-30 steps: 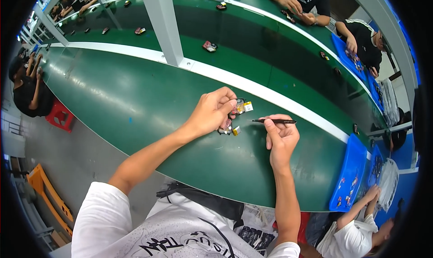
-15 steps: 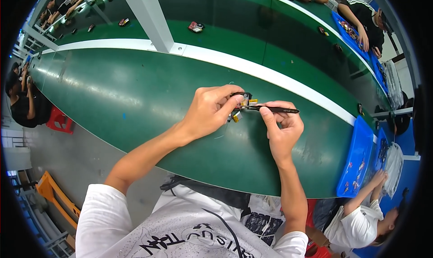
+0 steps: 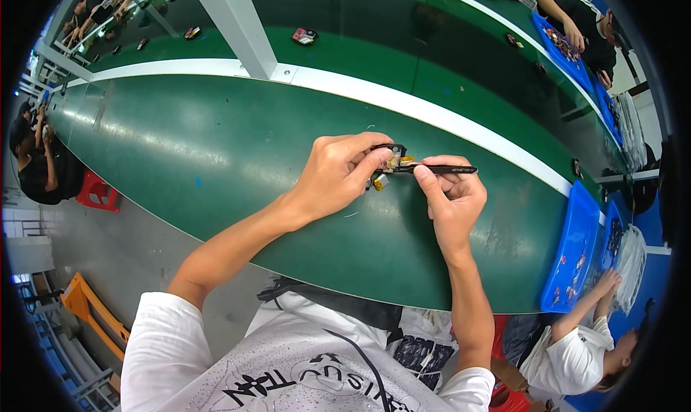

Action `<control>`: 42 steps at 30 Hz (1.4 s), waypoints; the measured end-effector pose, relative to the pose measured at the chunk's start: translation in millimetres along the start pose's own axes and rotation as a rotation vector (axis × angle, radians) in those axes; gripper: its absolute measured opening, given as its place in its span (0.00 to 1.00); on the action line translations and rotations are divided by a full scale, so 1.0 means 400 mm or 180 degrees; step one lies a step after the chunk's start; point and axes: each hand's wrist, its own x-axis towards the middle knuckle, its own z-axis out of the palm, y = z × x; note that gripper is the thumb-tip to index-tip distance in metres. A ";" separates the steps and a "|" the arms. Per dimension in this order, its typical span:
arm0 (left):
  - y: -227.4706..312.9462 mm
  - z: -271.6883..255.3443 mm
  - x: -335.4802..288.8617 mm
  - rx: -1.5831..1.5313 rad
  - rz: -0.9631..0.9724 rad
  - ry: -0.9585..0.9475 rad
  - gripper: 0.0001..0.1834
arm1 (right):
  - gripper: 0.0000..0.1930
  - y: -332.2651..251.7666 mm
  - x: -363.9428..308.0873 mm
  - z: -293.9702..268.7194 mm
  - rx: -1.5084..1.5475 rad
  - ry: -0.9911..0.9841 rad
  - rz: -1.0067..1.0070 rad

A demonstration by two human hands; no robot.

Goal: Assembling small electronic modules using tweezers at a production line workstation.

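Note:
Over the green bench, my left hand (image 3: 337, 173) pinches a small electronic assembly with a black frame (image 3: 402, 150) between thumb and fingers. Its inner parts are partly hidden by my fingertips. A small yellow-and-silver piece (image 3: 381, 182) hangs at its lower side, and another yellow bit shows at its right. My right hand (image 3: 458, 199) is closed on black tweezers (image 3: 453, 169), held nearly level. Their tips point left and reach into the assembly; whether they grip any part there is too small to tell.
Beyond a white rail (image 3: 403, 113) runs a dark green belt with small devices (image 3: 304, 36) on it. A white post (image 3: 234, 27) rises from the rail. At the right is a blue tray (image 3: 570, 257) with small parts, near a co-worker's arm (image 3: 594, 297). Other people work farther off.
The devices on the belt have shifted left. My hands stay almost in place; the tweezers have turned slightly toward level, and a bit more of the black frame shows.

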 end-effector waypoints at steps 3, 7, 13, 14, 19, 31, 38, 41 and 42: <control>0.002 -0.001 0.001 0.0061 -0.0006 -0.0004 0.11 | 0.08 -0.003 0.003 -0.001 -0.0020 0.0113 -0.0103; -0.005 0.000 0.002 -0.0026 -0.0108 0.0130 0.11 | 0.08 -0.011 0.004 -0.007 0.0075 0.0183 -0.0079; -0.009 -0.001 0.000 0.0025 -0.0080 0.0131 0.11 | 0.08 -0.006 -0.004 0.005 -0.0172 0.0039 -0.0150; -0.010 -0.002 0.000 0.0086 -0.0042 0.0119 0.11 | 0.08 -0.005 -0.004 0.005 -0.0244 0.0043 -0.0195; -0.007 -0.003 0.001 0.0080 -0.0058 0.0068 0.10 | 0.08 0.001 -0.002 0.005 -0.0262 0.0081 -0.0190; 0.007 -0.005 0.001 0.0152 -0.0166 -0.0008 0.11 | 0.09 0.013 -0.005 0.009 -0.0351 0.0079 -0.0413; -0.001 -0.012 -0.002 0.0083 -0.0036 -0.0091 0.11 | 0.08 -0.021 0.005 0.003 0.0431 -0.0054 0.0584; 0.002 -0.004 -0.001 0.0095 0.0132 -0.0034 0.11 | 0.07 -0.019 0.008 -0.007 0.0482 -0.0082 0.0688; 0.001 -0.005 -0.002 0.0098 0.0129 -0.0033 0.11 | 0.07 -0.019 0.009 -0.007 0.0485 -0.0084 0.0691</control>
